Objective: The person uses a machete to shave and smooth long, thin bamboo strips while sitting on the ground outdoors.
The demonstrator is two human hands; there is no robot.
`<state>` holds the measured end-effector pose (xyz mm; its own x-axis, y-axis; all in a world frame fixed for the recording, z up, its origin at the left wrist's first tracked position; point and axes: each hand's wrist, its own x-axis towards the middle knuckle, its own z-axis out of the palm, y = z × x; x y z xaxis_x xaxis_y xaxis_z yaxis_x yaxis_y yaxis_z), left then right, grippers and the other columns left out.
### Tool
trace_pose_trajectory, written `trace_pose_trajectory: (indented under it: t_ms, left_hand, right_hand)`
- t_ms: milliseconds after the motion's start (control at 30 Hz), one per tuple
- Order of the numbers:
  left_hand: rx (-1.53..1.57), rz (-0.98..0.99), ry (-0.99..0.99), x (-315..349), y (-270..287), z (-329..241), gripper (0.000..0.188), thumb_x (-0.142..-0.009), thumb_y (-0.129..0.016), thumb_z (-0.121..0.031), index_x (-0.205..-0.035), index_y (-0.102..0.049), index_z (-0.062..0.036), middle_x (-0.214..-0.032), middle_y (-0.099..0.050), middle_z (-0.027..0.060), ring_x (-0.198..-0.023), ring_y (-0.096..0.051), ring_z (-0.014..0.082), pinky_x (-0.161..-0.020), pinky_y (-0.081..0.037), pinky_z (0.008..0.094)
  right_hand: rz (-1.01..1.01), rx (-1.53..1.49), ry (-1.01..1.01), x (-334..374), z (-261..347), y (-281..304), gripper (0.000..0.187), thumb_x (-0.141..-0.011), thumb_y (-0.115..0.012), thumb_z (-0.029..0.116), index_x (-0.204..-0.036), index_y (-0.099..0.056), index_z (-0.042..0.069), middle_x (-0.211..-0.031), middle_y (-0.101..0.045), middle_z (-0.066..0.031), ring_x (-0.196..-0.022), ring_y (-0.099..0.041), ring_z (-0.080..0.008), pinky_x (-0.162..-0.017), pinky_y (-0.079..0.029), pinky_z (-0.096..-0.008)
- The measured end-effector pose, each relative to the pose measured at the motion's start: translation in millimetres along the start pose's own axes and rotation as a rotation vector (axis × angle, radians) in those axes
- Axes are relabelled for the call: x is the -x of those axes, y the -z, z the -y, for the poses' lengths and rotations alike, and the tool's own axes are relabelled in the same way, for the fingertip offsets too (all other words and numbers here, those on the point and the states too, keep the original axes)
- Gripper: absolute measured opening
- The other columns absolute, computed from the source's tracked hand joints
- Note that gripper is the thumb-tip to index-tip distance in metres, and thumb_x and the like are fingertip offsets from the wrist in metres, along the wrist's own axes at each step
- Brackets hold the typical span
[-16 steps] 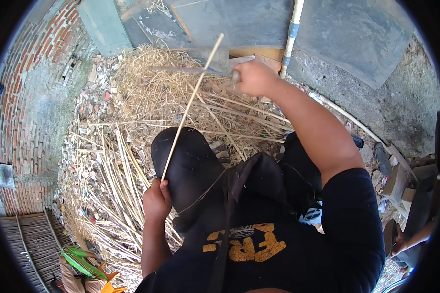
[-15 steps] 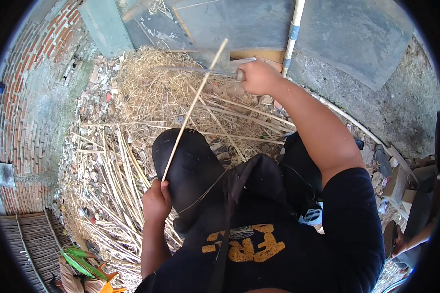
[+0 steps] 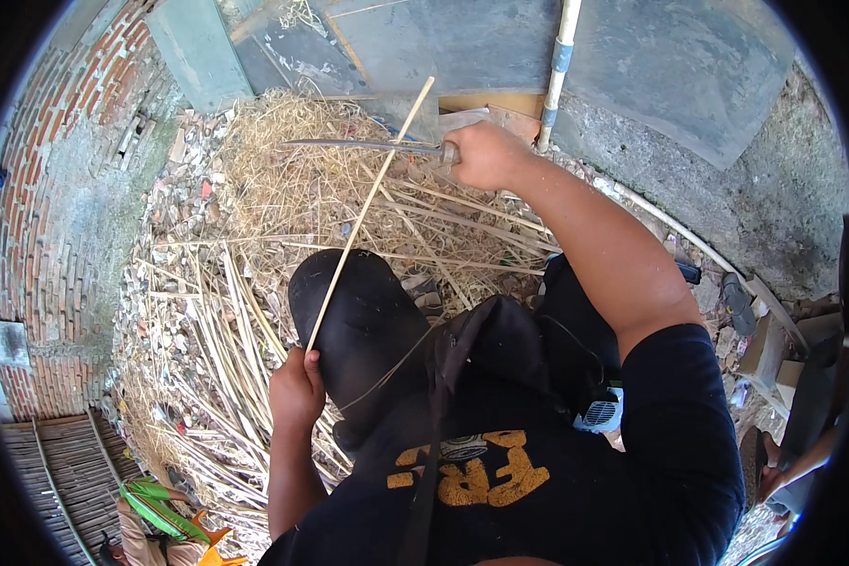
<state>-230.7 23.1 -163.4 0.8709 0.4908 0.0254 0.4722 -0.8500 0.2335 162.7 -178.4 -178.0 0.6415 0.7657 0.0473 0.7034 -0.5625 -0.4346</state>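
Note:
My left hand (image 3: pixel 297 389) is closed around the near end of a long, thin bamboo strip (image 3: pixel 349 243). The strip slants up and away over my left knee, and its far end is raised over the ground. In my right hand (image 3: pixel 489 156), stretched out ahead, is the handle of a long knife (image 3: pixel 349 143). Its narrow blade points left and crosses the strip not far from its far end. Whether the edge touches the strip I cannot tell.
A heap of pale shavings (image 3: pixel 264 156) lies ahead on rubble. Many split strips (image 3: pixel 226 368) are spread to my left. A brick wall (image 3: pixel 57 274) stands at far left, grey panels and a white pipe (image 3: pixel 559 71) ahead. Other people are partly visible at both lower corners.
My right hand and the knife have shifted slightly left and toward me, and the blade is sharper than before. My left hand has moved slightly left with the bamboo strip.

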Motion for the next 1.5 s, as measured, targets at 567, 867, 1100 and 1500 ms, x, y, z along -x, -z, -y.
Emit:
trace_pose_trajectory:
  t_ms: [567, 867, 1100, 1500]
  left_hand:
    - [-0.033, -0.007, 0.022, 10, -5, 7, 0.035, -0.104, -0.048, -0.033, -0.084, -0.05, -0.0048, -0.062, -0.059, 0.0248, -0.059, -0.059, 0.0488, -0.052, -0.043, 0.0567]
    - [-0.031, -0.041, -0.015, 3, -7, 5, 0.034, -0.104, -0.048, -0.033, -0.084, -0.051, -0.0055, -0.061, -0.058, 0.0238, -0.059, -0.059, 0.0483, -0.053, -0.044, 0.0561]
    - [0.015, -0.052, -0.011, 9, -11, 7, 0.034, -0.104, -0.049, -0.033, -0.083, -0.049, -0.0057, -0.06, -0.057, 0.0239, -0.057, -0.058, 0.0485, -0.051, -0.043, 0.0552]
    - [0.033, 0.011, 0.025, 5, -4, 6, 0.034, -0.104, -0.048, -0.032, -0.083, -0.051, -0.0048, -0.063, -0.059, 0.0255, -0.061, -0.059, 0.0495, -0.055, -0.043, 0.0571]
  right_hand:
    - [0.188, 0.006, -0.03, 11, 49, 16, 0.023, -0.085, -0.064, 0.021, -0.103, -0.069, 0.009, -0.095, -0.071, -0.0156, -0.093, -0.069, -0.0349, -0.085, -0.056, -0.0469]
    - [-0.001, 0.019, -0.068, -1, -4, 16, 0.033, -0.078, -0.064, 0.014, -0.11, -0.069, 0.008, -0.098, -0.072, -0.0156, -0.091, -0.07, -0.034, -0.083, -0.057, -0.0453]
    - [0.134, 0.139, 0.125, 21, 57, 15, 0.029, -0.08, -0.065, 0.015, -0.108, -0.069, 0.014, -0.085, -0.071, -0.0143, -0.084, -0.071, -0.0325, -0.077, -0.058, -0.0472]
    - [0.123, 0.026, 0.016, 13, 41, 20, 0.022, -0.081, -0.065, 0.016, -0.102, -0.071, 0.012, -0.094, -0.072, -0.0133, -0.091, -0.07, -0.0311, -0.082, -0.056, -0.0462]
